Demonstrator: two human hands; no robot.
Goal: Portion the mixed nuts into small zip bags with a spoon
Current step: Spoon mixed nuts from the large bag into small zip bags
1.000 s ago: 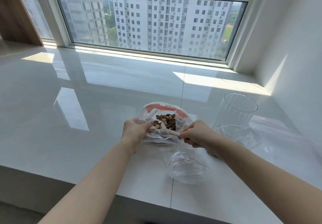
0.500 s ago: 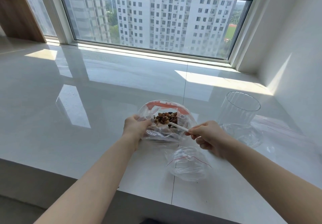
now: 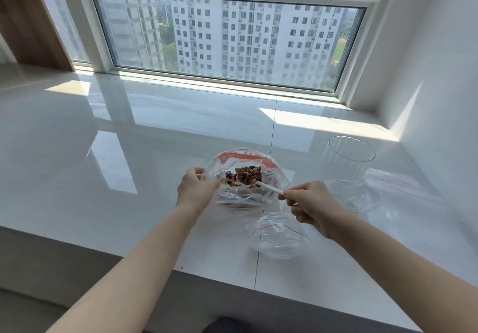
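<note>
Right hand [image 3: 309, 204] pinching white spoon [image 3: 269, 187] by handle end, fingers curled round it. Spoon's long axis running up-left from fingers, bowl sitting among mixed nuts [image 3: 245, 175] in big bag [image 3: 245, 177]. Small zip bag [image 3: 278, 234] lying on counter [image 3: 129, 177] just beneath right hand, toward viewer (so loaded spoon is likely needing short pull back-right). Left hand [image 3: 198, 186] gripping big bag's near-left rim, holding mouth open; forearm reaching straight in.
</note>
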